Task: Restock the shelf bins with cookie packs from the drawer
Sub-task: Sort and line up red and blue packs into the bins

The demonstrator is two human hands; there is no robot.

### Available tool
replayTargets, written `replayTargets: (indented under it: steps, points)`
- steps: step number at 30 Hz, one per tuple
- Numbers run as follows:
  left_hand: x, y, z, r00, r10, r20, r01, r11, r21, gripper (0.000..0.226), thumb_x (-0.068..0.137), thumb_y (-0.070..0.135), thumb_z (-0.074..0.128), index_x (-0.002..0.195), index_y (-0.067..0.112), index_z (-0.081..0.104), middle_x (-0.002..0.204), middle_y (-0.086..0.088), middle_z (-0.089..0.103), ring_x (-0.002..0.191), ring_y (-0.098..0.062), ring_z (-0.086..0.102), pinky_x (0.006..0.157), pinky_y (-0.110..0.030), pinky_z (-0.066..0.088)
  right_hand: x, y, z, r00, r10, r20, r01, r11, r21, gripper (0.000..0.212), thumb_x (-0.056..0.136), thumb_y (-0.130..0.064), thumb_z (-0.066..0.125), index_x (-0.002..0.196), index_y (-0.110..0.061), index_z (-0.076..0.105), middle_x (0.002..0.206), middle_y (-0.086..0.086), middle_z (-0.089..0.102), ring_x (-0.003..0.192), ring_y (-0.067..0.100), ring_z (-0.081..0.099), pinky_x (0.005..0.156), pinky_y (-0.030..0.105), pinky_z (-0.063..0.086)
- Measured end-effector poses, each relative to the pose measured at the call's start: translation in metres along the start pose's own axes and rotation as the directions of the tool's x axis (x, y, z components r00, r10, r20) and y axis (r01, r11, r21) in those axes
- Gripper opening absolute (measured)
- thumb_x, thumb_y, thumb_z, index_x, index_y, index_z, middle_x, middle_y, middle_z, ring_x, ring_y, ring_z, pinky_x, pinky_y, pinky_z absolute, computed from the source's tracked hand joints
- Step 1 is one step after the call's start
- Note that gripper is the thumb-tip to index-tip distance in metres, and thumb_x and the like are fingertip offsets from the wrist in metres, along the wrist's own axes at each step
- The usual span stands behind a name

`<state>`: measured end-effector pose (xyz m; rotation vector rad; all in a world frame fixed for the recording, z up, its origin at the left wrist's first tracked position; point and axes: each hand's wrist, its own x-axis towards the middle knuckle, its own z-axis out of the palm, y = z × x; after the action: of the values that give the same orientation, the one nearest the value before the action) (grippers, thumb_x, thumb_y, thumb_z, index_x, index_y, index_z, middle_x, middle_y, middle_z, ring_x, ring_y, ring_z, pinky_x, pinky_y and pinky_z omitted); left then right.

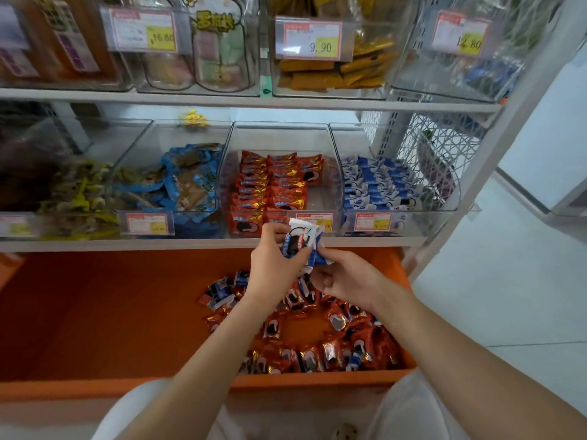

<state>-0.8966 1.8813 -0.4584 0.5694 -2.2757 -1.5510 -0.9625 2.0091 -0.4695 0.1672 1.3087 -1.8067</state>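
My left hand (275, 262) grips blue-and-white cookie packs (303, 241) above the open orange drawer (127, 312), just below the shelf edge. My right hand (344, 277) pinches the lower right corner of the same packs. A pile of orange and blue cookie packs (317, 341) lies in the drawer's right part, partly hidden by my arms. On the shelf above, a clear bin with orange packs (276, 185) in rows stands left of a clear bin with blue packs (378, 185).
Left of the orange bin are clear bins with blue snack bags (184, 182) and yellow-green wrapped items (79, 198). An upper shelf (254, 100) holds more bins with price tags. A white wire side panel (438, 154) closes the shelf's right end; white floor lies beyond.
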Motion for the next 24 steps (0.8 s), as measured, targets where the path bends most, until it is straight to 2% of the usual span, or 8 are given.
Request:
replayTargets:
  steps: [2,4,9,12,17,19,22,24]
  points:
    - [0.007,0.004,-0.01,1.0,0.017,0.021,-0.018,0.999,0.031,0.044,0.081,0.02,0.075,0.111,0.021,0.043,0.092,0.014,0.052,0.077,0.004,0.052,0.054,-0.005,0.045,0.001,0.0,0.002,1.0,-0.003,0.011,0.003,1.0,0.016,0.013,0.097,-0.019,0.051,0.101,-0.011,0.061,0.096,0.011,0.066,0.089,0.024,0.064,0.084,0.039,0.052]
    - [0.014,0.007,-0.02,0.998,0.038,0.046,-0.042,0.996,0.08,0.045,0.078,0.018,0.077,0.108,0.02,0.043,0.092,0.011,0.053,0.077,0.002,0.053,0.055,-0.007,0.045,0.005,0.0,0.004,1.0,-0.026,-0.012,0.026,0.999,0.032,0.015,0.099,-0.017,0.047,0.105,-0.008,0.057,0.1,0.015,0.064,0.09,0.029,0.065,0.079,0.042,0.055]
    - [0.025,-0.003,-0.034,1.0,0.015,-0.027,-0.013,0.997,0.072,0.043,0.077,0.013,0.077,0.103,0.019,0.043,0.096,0.008,0.053,0.089,-0.011,0.055,0.061,-0.014,0.041,0.014,-0.004,0.004,0.962,-0.175,-0.211,0.162,0.984,-0.08,0.021,0.102,-0.02,0.043,0.11,-0.005,0.055,0.087,0.01,0.067,0.073,0.017,0.066,0.066,0.027,0.057]
    - [0.026,-0.011,-0.031,1.0,0.011,0.0,-0.01,0.982,0.191,0.035,0.081,0.013,0.074,0.1,0.017,0.045,0.105,0.004,0.053,0.092,-0.013,0.052,0.058,-0.013,0.039,0.019,-0.007,-0.003,0.953,-0.242,-0.181,0.244,0.97,-0.011,0.031,0.098,-0.022,0.049,0.118,0.0,0.056,0.098,0.013,0.069,0.082,0.018,0.069,0.069,0.025,0.059]
    - [0.025,-0.011,-0.026,0.998,0.03,0.054,-0.039,0.982,0.185,0.018,0.085,0.014,0.07,0.095,0.017,0.056,0.096,0.011,0.054,0.076,0.004,0.047,0.055,-0.004,0.038,0.022,-0.011,0.001,0.955,-0.282,-0.096,0.284,0.959,0.01,0.028,0.093,-0.013,0.059,0.118,-0.001,0.06,0.11,0.013,0.07,0.098,0.019,0.069,0.077,0.028,0.058]
    - [0.027,-0.011,-0.025,0.999,0.029,0.041,-0.036,0.986,0.163,0.015,0.085,0.015,0.069,0.095,0.02,0.059,0.096,0.011,0.056,0.08,0.0,0.052,0.059,-0.006,0.039,0.023,-0.011,0.005,0.953,-0.288,-0.091,0.291,0.956,0.031,0.024,0.093,-0.011,0.058,0.115,-0.002,0.061,0.111,0.014,0.069,0.099,0.02,0.068,0.078,0.028,0.058]
    - [0.032,-0.015,-0.025,1.0,0.019,-0.006,-0.018,0.986,0.164,0.014,0.086,0.014,0.068,0.096,0.022,0.064,0.108,0.002,0.062,0.091,-0.013,0.059,0.071,-0.021,0.049,0.025,-0.012,0.008,0.944,-0.315,-0.098,0.325,0.938,0.118,0.022,0.095,-0.009,0.053,0.114,-0.002,0.063,0.111,0.014,0.069,0.099,0.02,0.068,0.082,0.029,0.057]
    - [0.034,-0.017,-0.026,1.0,0.012,-0.013,-0.009,0.984,0.177,0.014,0.089,0.014,0.065,0.1,0.021,0.067,0.112,0.001,0.062,0.087,-0.009,0.059,0.068,-0.017,0.048,0.027,-0.012,0.009,0.934,-0.34,-0.107,0.351,0.93,0.111,0.022,0.095,-0.011,0.053,0.113,-0.005,0.064,0.107,0.011,0.071,0.098,0.019,0.067,0.088,0.03,0.053]
